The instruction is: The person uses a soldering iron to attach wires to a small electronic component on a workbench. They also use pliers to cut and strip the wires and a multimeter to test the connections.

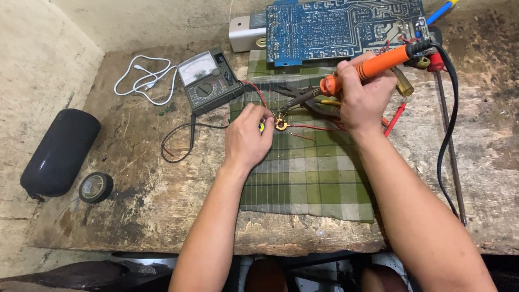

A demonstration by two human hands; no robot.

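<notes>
Left hand [247, 136] fingers pinch small copper-wound ring coil [280, 124]; right hand [363, 97] grips orange soldering iron [367, 68], tip at coil.

Left hand [247, 136] seemingly pinched; right hand [363, 93] fisted, both forearms extended.

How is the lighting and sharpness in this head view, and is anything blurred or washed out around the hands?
Head view: light is even and soft, with faint shadows; the right hand gripping the orange soldering iron and the left hand by the small copper coil are sharp; the white dial of the multimeter is bright but not blown out; edges bend slightly from the wide lens.
</notes>
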